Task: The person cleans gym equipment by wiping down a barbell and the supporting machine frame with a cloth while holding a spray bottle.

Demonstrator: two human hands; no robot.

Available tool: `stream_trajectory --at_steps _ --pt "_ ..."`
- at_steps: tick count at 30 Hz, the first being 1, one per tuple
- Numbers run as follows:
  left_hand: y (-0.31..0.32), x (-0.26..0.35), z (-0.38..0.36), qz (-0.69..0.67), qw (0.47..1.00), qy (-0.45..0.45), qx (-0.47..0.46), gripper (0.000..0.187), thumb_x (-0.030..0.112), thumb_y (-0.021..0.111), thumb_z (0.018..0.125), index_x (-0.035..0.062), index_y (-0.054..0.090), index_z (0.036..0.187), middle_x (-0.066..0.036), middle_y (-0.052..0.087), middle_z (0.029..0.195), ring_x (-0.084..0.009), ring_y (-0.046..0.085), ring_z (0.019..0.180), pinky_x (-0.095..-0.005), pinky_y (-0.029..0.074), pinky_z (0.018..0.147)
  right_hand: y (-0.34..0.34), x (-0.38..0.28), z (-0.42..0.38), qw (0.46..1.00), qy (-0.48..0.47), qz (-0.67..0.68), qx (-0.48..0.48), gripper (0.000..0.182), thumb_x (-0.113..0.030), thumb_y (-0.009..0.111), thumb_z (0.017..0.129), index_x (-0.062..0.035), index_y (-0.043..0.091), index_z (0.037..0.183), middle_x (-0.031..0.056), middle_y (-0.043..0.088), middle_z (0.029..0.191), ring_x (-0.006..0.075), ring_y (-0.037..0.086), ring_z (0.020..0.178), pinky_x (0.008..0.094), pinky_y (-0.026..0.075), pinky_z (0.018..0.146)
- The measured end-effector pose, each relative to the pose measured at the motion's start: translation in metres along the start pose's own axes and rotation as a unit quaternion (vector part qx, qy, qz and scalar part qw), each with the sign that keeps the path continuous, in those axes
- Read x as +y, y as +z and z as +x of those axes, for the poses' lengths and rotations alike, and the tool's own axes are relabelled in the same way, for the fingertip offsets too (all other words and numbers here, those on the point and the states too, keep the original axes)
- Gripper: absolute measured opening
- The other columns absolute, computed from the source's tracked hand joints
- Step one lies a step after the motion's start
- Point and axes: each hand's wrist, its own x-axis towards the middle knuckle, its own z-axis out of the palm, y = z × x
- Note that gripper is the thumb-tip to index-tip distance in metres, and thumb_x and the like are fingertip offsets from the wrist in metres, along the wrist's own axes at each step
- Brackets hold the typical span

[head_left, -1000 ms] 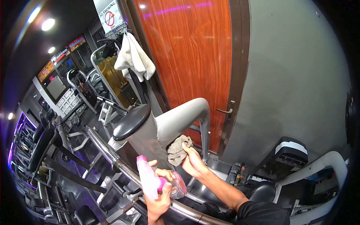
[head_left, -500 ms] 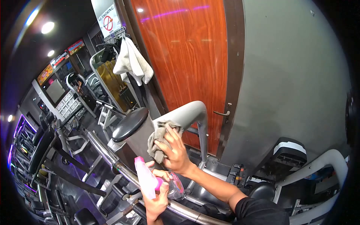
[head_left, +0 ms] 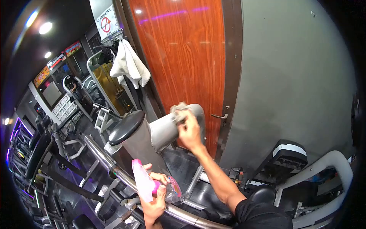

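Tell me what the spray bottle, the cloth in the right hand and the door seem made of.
Spray bottle: likely plastic, with a see-through body and smooth pink head.
Cloth: probably matte fabric, as it bunches softly; blur hides the weave.
Door: glossy wood or wood-look laminate; grain and purple reflections show.

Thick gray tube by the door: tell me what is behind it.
Behind the tube stands the reddish wood-grain door, its handle showing to the right. The part of the door directly behind the tube, the gray cloth and the right hand is covered.
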Motion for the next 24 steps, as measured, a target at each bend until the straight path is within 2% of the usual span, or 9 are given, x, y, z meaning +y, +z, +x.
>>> stream_trajectory --at_steps 1,5,9,12,15,16,18,21,24 --pt "0.001 0.001 0.000 -0.006 1.000 0.000 0.003 0.068 0.015 0.068 0.087 -0.0044 0.026 0.137 -0.007 0.054 0.083 -0.0179 0.056 0.082 -0.0357 0.047 0.083 0.006 -0.011 -0.006 0.995 -0.080 -0.064 -0.016 0.050 -0.002 0.062 0.071 -0.0093 0.058 0.120 0.0159 0.056 0.120 0.0353 0.051 0.119 0.0415 0.042 0.102" --pt "0.002 0.004 0.000 0.008 1.000 -0.008 0.006 0.068 0.015 0.068 0.087 -0.0045 0.026 0.137 -0.007 0.054 0.083 -0.0179 0.056 0.082 -0.0358 0.047 0.083 0.000 -0.059 -0.005 0.986 -0.130 -0.045 -0.091 0.054 -0.003 0.062 0.067 -0.0154 0.059 0.119 0.0151 0.057 0.116 0.0350 0.052 0.116 0.0425 0.045 0.098" --pt "0.001 0.004 -0.001 0.029 1.000 -0.008 0.001 0.065 0.012 0.067 0.087 -0.0042 0.027 0.136 -0.007 0.054 0.083 -0.0170 0.056 0.082 -0.0347 0.047 0.083 0.003 0.028 0.018 0.989 -0.018 -0.136 -0.059 0.027 -0.011 0.060 0.077 -0.0064 0.064 0.104 0.0131 0.059 0.114 0.0323 0.055 0.110 0.0401 0.049 0.091" --pt "0.000 0.004 -0.001 0.041 0.999 -0.008 0.000 0.063 0.009 0.066 0.088 -0.0040 0.028 0.136 -0.006 0.054 0.083 -0.0159 0.056 0.082 -0.0331 0.047 0.083 -0.009 0.093 0.045 0.983 0.077 -0.155 -0.061 0.027 -0.025 0.054 0.090 -0.0025 0.062 0.102 0.0161 0.060 0.111 0.0356 0.056 0.106 0.0453 0.045 0.090" --pt "-0.001 0.005 0.001 0.035 0.999 -0.008 -0.010 0.060 0.005 0.064 0.088 -0.0040 0.028 0.136 -0.006 0.055 0.084 -0.0150 0.056 0.082 -0.0308 0.046 0.081 -0.016 0.072 0.057 0.963 0.193 -0.166 -0.084 0.027 -0.026 0.058 0.087 -0.0017 0.062 0.096 0.0204 0.063 0.101 0.0388 0.060 0.098 0.0470 0.047 0.082" --pt "-0.002 0.004 0.001 0.039 0.999 -0.010 -0.017 0.060 0.005 0.064 0.088 -0.0042 0.029 0.136 -0.006 0.055 0.084 -0.0150 0.056 0.082 -0.0305 0.046 0.080 -0.003 0.080 0.047 0.993 0.055 -0.098 -0.028 0.023 -0.023 0.060 0.084 -0.0017 0.063 0.092 0.0201 0.063 0.096 0.0391 0.061 0.093 0.0470 0.048 0.079" --pt "-0.001 0.004 0.002 0.030 0.999 -0.008 -0.027 0.059 0.006 0.064 0.088 -0.0046 0.030 0.135 -0.006 0.056 0.083 -0.0149 0.056 0.081 -0.0296 0.046 0.078 0.008 0.020 0.033 0.997 -0.053 -0.036 -0.036 0.017 -0.014 0.063 0.076 -0.0045 0.064 0.091 0.0171 0.063 0.094 0.0365 0.060 0.094 0.0452 0.048 0.081" --pt "-0.002 0.002 0.001 0.026 0.999 -0.016 -0.026 0.060 0.008 0.066 0.087 -0.0047 0.030 0.134 -0.006 0.056 0.083 -0.0148 0.056 0.080 -0.0294 0.046 0.078 0.007 -0.071 0.010 0.987 -0.134 -0.030 -0.083 0.038 -0.010 0.066 0.070 -0.0099 0.064 0.107 0.0115 0.060 0.109 0.0330 0.056 0.109 0.0417 0.047 0.093" --pt "-0.001 0.002 -0.001 0.030 0.999 -0.019 -0.027 0.061 0.009 0.066 0.087 -0.0045 0.030 0.135 -0.006 0.056 0.083 -0.0150 0.057 0.080 -0.0299 0.046 0.078 0.011 -0.055 0.012 0.994 -0.088 0.002 -0.061 0.032 -0.006 0.064 0.070 -0.0088 0.063 0.102 0.0105 0.060 0.109 0.0303 0.056 0.109 0.0403 0.048 0.091"
